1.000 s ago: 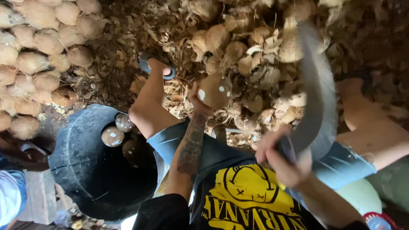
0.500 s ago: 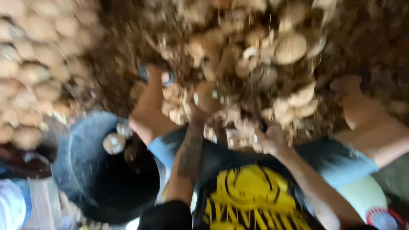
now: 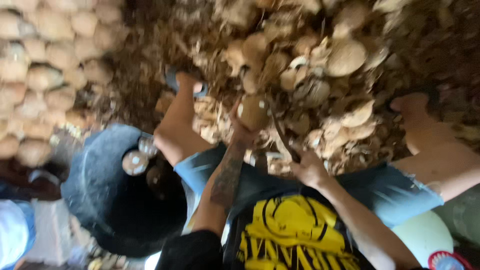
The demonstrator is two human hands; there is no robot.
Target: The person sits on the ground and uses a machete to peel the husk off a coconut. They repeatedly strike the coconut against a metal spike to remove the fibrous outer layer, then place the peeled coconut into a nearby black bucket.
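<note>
My left hand (image 3: 239,131) holds a brown coconut (image 3: 253,112) out in front of my knees. My right hand (image 3: 309,169) grips the handle of a machete (image 3: 281,135); its blade shows edge-on, slanting up to the right side of the coconut. The picture is blurred, so I cannot tell whether blade and shell touch. My forearms reach out over a black shirt with a yellow print and blue denim shorts.
A black tub (image 3: 95,195) at my left holds a few pale trimmed coconuts (image 3: 135,162). Husked coconuts (image 3: 35,75) are stacked at far left. A heap of husk pieces (image 3: 340,60) lies ahead, between my feet (image 3: 186,82). Someone's blue and white sleeve (image 3: 12,235) shows at lower left.
The machete was raised high at the right a second ago; it has swung down to the coconut. My left hand kept the coconut in place. The view moved and blurred.
</note>
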